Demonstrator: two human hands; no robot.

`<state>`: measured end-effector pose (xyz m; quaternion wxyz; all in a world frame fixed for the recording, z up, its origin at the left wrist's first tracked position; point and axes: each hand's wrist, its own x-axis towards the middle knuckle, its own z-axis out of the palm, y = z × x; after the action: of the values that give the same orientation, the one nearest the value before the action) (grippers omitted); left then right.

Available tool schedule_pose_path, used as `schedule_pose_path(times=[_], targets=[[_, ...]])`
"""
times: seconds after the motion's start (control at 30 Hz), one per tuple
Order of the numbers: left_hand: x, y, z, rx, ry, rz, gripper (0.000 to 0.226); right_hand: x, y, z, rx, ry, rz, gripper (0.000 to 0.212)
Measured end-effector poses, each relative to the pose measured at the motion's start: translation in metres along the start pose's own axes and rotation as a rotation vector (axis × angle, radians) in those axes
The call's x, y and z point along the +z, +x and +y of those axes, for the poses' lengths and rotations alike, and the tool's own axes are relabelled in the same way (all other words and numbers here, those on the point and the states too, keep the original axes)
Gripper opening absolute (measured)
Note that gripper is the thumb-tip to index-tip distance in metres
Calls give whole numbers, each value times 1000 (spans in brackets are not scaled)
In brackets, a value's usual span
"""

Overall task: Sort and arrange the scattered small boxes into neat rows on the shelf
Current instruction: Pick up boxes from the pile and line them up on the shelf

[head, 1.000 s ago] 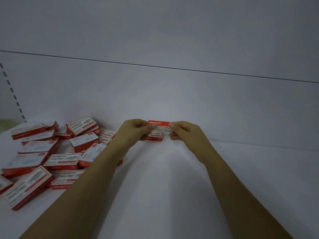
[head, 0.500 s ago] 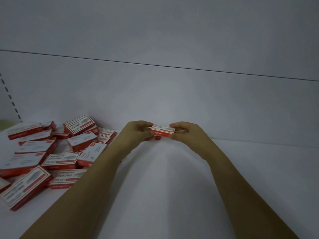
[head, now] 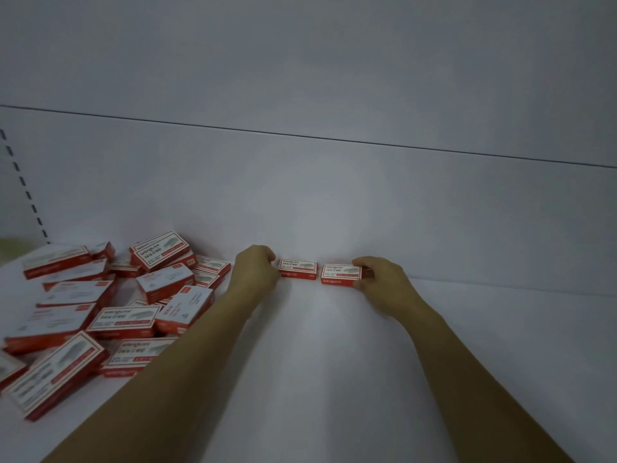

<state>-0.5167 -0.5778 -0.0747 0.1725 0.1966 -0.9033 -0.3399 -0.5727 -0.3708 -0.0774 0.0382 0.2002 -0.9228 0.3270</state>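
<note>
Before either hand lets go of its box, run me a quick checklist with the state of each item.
1. Left box flat on the shelf: ok.
2. Right box flat on the shelf: ok.
3. Boxes side by side near the back wall: ok.
4. Boxes butted together: not ok, gap between them.
5. Left hand gripping its box: cannot tell.
6. Pile sorted: not ok.
</note>
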Motion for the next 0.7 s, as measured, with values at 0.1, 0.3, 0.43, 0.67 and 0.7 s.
schedule_pose_path(times=[0.1, 0.3, 0.43, 0.67, 0.7], targets=[[2, 3, -4, -20, 35, -35, 24, 5, 6, 0, 22, 50, 32, 35], [8, 3, -2, 12, 6, -46, 21, 15, 13, 1, -4, -9, 101, 29], [10, 6, -3, 17, -33, -31, 24, 18, 16, 2, -2, -12, 129, 21], [12, 11, -4, 36, 55, -59, 16, 21, 17, 3, -62, -84, 136, 24], [11, 11, -2, 41, 104, -76, 16, 23, 18, 4, -68, -101, 133, 24]])
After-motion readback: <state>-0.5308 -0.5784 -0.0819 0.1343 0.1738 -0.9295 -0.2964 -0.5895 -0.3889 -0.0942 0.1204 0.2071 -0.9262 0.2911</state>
